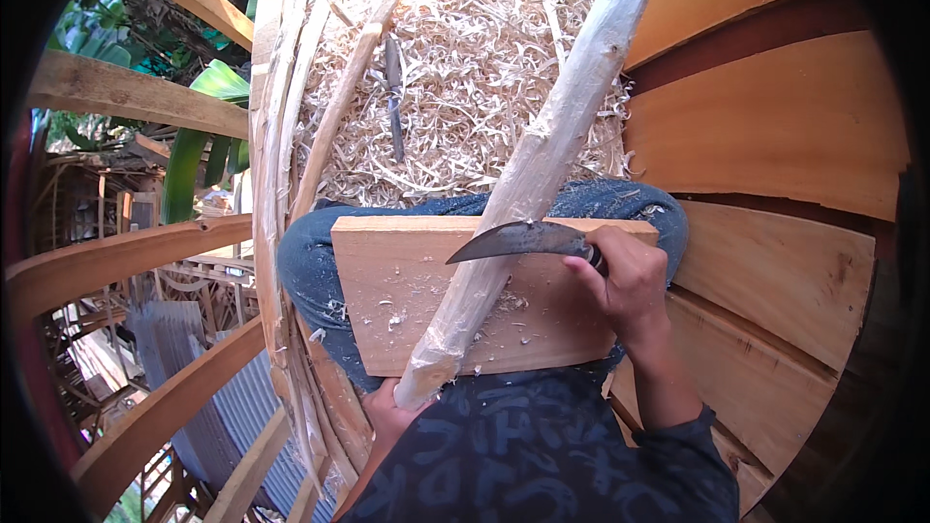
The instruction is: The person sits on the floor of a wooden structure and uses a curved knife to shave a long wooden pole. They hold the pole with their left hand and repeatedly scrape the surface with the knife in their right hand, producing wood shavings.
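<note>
across the board (572, 334), the pole (533, 169) runs seven to one o'clock, the left hand (386, 415) closed on its seven o'clock end; the right hand (628, 276), at the pole's three o'clock, grips the knife (523, 238), pointing to nine across it.

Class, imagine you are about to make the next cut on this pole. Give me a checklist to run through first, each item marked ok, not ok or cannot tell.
1. Right hand closed around the handle of the curved knife: ok.
2. Left hand away from the blade, at the lower end of the pole: ok.
3. Left hand gripping firmly: cannot tell; its fingers are mostly hidden.
4. Board between the pole and the legs: ok.
5. Protective gloves on: not ok; both hands are bare.
6. Blade sharp enough: cannot tell from this view.
</note>
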`<state>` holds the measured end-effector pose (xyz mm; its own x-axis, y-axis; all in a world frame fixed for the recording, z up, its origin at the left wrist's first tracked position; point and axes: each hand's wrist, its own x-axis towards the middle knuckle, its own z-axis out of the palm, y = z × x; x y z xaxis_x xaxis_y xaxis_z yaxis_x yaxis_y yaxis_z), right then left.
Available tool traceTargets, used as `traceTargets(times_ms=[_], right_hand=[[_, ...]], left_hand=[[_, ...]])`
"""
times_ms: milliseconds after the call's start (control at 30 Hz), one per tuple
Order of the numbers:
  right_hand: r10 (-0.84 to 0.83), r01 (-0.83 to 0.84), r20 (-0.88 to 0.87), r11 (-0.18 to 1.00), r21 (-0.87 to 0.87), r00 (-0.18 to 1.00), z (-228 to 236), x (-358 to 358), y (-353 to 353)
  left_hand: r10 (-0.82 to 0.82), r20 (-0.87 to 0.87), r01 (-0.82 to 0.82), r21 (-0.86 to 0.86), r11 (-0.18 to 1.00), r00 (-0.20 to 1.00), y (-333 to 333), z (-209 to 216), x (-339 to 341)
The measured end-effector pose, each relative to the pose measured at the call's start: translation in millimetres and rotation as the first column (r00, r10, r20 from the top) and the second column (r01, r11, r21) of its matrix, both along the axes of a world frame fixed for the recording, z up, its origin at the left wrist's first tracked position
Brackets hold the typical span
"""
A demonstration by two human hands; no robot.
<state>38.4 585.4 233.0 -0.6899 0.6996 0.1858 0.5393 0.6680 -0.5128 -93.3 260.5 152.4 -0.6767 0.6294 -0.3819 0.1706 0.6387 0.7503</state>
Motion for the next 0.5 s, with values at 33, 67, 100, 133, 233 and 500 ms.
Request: traceTargets(times_ms=[33, 67, 100, 133, 233, 500], right_hand=[[-0.1, 0.101, -0.034, 0.995, 0.008, 0.994, 2, -1, 9], [-0.238, 0.231, -0.089, 0.97, -0.08, 0.967, 1, 6, 21], [-0.374, 0.35, -0.131, 0.921, -0.173, 0.918, 1, 13, 30], [-0.406, 0.381, -0.142, 0.908, -0.175, 0.903, 6, 19, 35], [-0.408, 0.372, -0.165, 0.904, -0.212, 0.898, 22, 28, 27], [0.19, -0.176, 0.101, 0.976, -0.13, 0.977, 13, 2, -32]], left_hand=[[0.002, -0.016, -0.002, 0.017, 1.0, 1.0, -3, 0, 0], [-0.003, -0.019, 0.004, 0.046, 0.999, 1.0, -4, -5, 0], [-0.007, -0.022, 0.008, 0.076, 0.997, 1.0, -4, -8, -1], [-0.02, -0.025, 0.022, 0.09, 0.996, 1.0, -3, -8, -1], [-0.049, -0.048, 0.053, 0.081, 0.995, 0.998, 2, 1, -5], [-0.087, -0.072, 0.089, 0.022, 0.996, 0.994, 0, 1, -4]])
